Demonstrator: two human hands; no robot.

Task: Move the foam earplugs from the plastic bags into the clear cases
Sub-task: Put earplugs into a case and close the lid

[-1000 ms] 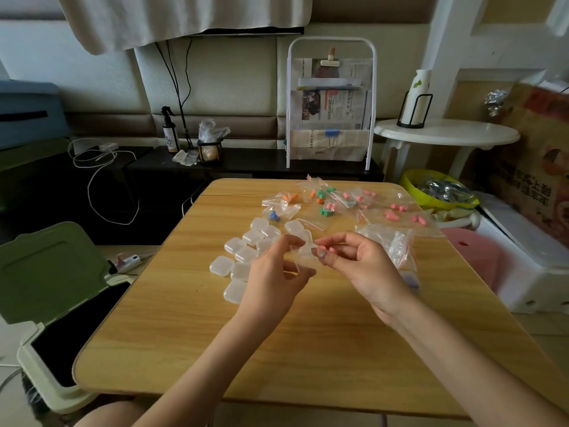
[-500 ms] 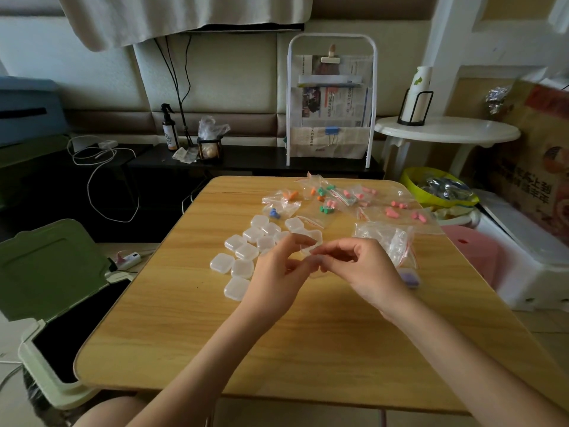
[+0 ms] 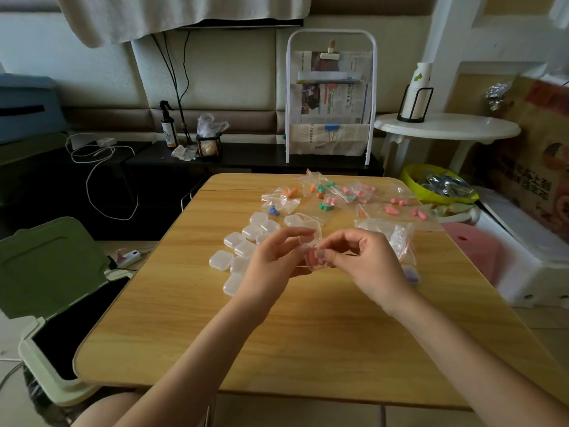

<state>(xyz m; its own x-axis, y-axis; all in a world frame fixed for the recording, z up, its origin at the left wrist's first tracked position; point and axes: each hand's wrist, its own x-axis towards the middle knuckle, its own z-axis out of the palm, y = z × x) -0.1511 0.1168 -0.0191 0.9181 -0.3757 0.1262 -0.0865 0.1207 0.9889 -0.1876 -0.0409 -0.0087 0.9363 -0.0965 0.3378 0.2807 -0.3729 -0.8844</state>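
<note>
Your left hand and right hand meet above the table, both pinching one small clear bag between thumb and fingertips. Something pink shows through the plastic; whether it is an earplug I cannot tell. Just beyond your left hand lies a cluster of closed clear cases. Beyond your right hand sits a heap of crumpled bags. Farther out, past both hands, lie bags with pink, orange, green and blue earplugs. Left of your left arm stands a green bin, lid up.
</note>
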